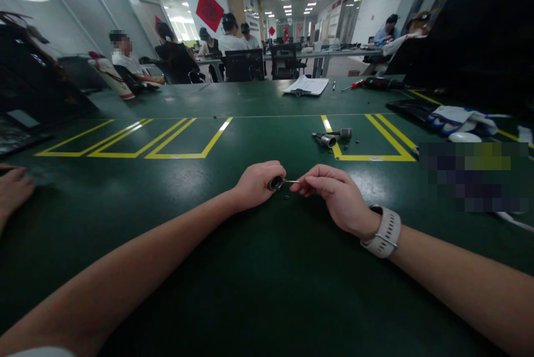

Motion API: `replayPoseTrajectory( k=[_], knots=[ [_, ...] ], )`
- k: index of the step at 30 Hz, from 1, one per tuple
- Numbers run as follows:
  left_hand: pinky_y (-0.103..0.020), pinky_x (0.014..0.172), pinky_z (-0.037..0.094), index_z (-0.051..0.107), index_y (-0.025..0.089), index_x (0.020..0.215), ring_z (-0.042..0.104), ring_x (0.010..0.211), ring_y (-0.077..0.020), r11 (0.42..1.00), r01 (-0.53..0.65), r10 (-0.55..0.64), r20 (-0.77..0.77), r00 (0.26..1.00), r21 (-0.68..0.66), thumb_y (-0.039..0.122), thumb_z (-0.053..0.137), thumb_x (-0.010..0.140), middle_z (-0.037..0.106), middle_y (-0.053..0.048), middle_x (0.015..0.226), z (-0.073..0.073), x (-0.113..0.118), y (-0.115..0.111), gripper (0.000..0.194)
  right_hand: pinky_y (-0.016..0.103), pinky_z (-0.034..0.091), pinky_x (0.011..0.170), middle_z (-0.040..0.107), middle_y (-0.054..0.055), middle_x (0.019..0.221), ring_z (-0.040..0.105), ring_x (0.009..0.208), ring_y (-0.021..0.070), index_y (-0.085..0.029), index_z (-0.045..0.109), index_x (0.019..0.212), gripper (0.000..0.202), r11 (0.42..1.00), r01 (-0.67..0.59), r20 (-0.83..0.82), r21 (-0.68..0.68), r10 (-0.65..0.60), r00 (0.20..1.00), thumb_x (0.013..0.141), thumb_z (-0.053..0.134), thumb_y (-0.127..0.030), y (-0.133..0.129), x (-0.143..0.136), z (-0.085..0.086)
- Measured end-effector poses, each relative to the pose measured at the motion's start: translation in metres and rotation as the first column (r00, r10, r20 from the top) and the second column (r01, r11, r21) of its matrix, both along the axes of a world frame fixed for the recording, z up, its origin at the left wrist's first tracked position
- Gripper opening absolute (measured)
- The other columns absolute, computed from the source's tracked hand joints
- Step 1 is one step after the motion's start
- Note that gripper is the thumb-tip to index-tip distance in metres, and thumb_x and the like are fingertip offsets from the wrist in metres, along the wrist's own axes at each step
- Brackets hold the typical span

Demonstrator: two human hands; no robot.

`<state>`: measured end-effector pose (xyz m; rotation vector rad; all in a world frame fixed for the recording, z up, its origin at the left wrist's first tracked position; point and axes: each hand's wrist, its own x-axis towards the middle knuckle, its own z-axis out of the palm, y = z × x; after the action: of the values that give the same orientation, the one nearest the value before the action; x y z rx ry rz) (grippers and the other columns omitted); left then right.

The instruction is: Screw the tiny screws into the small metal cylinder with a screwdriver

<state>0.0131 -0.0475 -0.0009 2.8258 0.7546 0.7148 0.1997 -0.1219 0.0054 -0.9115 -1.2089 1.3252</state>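
My left hand [259, 183] is closed around a small hollow metal cylinder [275, 183], whose dark open end faces me. My right hand [334, 193] pinches a thin metal rod [291, 181], with its far end at the cylinder's side; whether it enters the cylinder I cannot tell. Just below, a tiny dark nut-like piece [286, 197] lies on the green table [267, 279]. Farther off to the right lie metal parts [327, 140] shaped like small pistons with stems, with several tiny pieces near them.
Yellow tape outlines [177, 155] mark the table. A clipboard with paper [306, 85], a red-tipped screwdriver [354, 85], a glove [461, 119] and a white mouse-like object [464, 138] lie farther back. Another person's hand [14, 190] rests at the left edge.
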Motion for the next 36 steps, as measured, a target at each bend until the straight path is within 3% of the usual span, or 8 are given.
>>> replayPoseTrajectory(
  k=[3,9,14,17,20,27,33,36],
  knots=[
    [-0.022,0.056,0.034,0.049,0.016,0.071,0.046,0.061,-0.0102,1.0,-0.002,0.002,0.008,1.0,-0.01,0.011,0.05,0.078,0.049,0.001,0.069,0.001,0.001,0.0,0.009,0.033,0.042,0.067,0.07,0.004,0.073,0.059,0.069,0.016,-0.018,0.062,0.068,0.008,0.999,-0.001,-0.06,-0.054,-0.003,0.998,0.074,0.057,-0.021,0.001,-0.001,0.0],
    [-0.023,0.056,0.035,0.048,0.016,0.07,0.046,0.061,-0.0107,0.997,-0.071,0.072,0.028,0.997,-0.035,0.016,0.053,0.079,0.048,0.001,0.068,0.0,0.003,0.002,0.01,0.032,0.043,0.068,0.07,0.004,0.078,0.059,0.071,0.0156,-0.018,0.061,0.072,0.008,1.0,-0.004,-0.026,-0.012,0.003,1.0,0.077,0.056,-0.021,0.0,-0.001,-0.003],
    [-0.025,0.061,0.038,0.05,0.017,0.08,0.048,0.068,-0.0125,0.994,-0.097,0.099,0.055,0.994,-0.045,0.02,0.056,0.076,0.052,0.0,0.075,0.0,0.004,0.002,0.008,0.034,0.044,0.07,0.068,0.004,0.084,0.059,0.079,0.0174,-0.018,0.062,0.079,0.01,0.995,0.043,0.139,0.094,-0.056,0.989,0.081,0.054,-0.024,-0.005,-0.002,0.0],
    [-0.026,0.067,0.041,0.05,0.016,0.088,0.049,0.075,-0.014,0.998,-0.049,0.051,0.047,0.998,-0.048,0.016,0.055,0.073,0.052,-0.002,0.083,0.002,0.004,0.002,0.016,0.034,0.044,0.07,0.066,0.005,0.09,0.058,0.082,0.018,-0.018,0.062,0.084,0.012,0.987,0.063,0.259,0.148,-0.1,0.961,0.084,0.052,-0.025,-0.008,-0.002,0.004],
    [-0.028,0.07,0.043,0.049,0.016,0.092,0.049,0.079,-0.0147,0.997,-0.005,0.009,0.054,0.998,-0.072,0.013,0.052,0.073,0.052,-0.004,0.087,0.003,0.004,0.003,0.019,0.034,0.045,0.07,0.065,0.005,0.093,0.058,0.083,0.0178,-0.019,0.062,0.086,0.013,0.984,0.075,0.278,0.164,-0.119,0.953,0.085,0.051,-0.025,-0.009,-0.002,0.004],
    [-0.025,0.06,0.041,0.047,0.016,0.087,0.049,0.071,-0.013,0.98,-0.06,0.084,0.119,0.989,-0.192,0.03,0.063,0.074,0.052,-0.002,0.084,0.001,0.005,0.004,0.024,0.036,0.045,0.074,0.066,0.005,0.093,0.059,0.085,0.0188,-0.019,0.065,0.088,0.013,0.983,-0.012,0.287,0.181,-0.041,0.957,0.084,0.054,-0.026,-0.009,-0.001,0.002],
    [-0.024,0.057,0.038,0.049,0.016,0.08,0.051,0.068,-0.0126,0.974,-0.085,0.104,0.079,0.991,-0.21,0.026,0.065,0.07,0.054,0.0,0.077,0.001,0.005,0.003,0.021,0.039,0.045,0.082,0.068,0.005,0.091,0.061,0.089,0.0199,-0.019,0.065,0.085,0.012,0.982,-0.082,0.253,0.168,0.038,0.967,0.083,0.055,-0.025,-0.01,-0.001,0.006],
    [-0.023,0.057,0.037,0.05,0.016,0.076,0.05,0.064,-0.0121,0.978,-0.097,0.102,0.017,0.995,-0.187,0.023,0.062,0.072,0.053,0.002,0.072,0.002,0.005,0.003,0.014,0.038,0.046,0.081,0.068,0.005,0.089,0.062,0.088,0.0195,-0.019,0.065,0.085,0.012,0.978,-0.064,0.27,0.2,0.008,0.963,0.084,0.054,-0.024,-0.012,0.0,0.006]
  ],
)
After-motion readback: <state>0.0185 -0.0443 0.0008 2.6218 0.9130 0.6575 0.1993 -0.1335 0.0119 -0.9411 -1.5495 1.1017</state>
